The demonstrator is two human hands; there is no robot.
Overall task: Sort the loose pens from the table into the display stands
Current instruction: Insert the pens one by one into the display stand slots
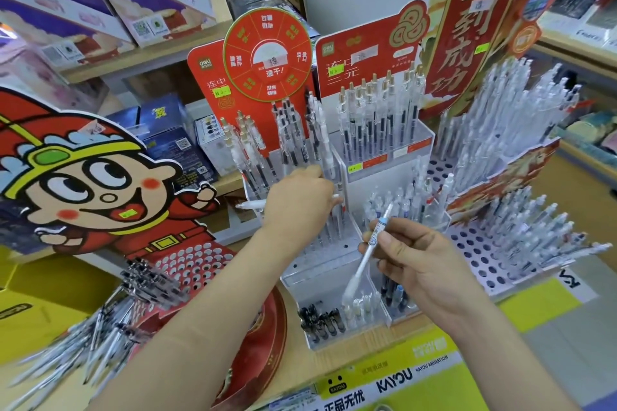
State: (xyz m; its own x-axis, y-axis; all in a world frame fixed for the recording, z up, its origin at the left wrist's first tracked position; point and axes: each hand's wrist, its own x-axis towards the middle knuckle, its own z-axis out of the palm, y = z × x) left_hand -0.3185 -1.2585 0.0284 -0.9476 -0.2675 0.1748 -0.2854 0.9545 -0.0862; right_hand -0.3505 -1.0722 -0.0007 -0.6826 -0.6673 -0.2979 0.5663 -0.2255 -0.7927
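Left hand, fingers hidden, grips a white plastic pen; right hand pinches a slim blue-banded white pen.

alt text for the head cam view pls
A person's right hand pinches a blue-banded white pen slanted over a clear tiered display stand, while the left hand grips a plain white pen near its upper rows. A cartoon cutout stands to the left.

White pen mostly behind left hand; lower-left loose pens blurred, edge-cut.
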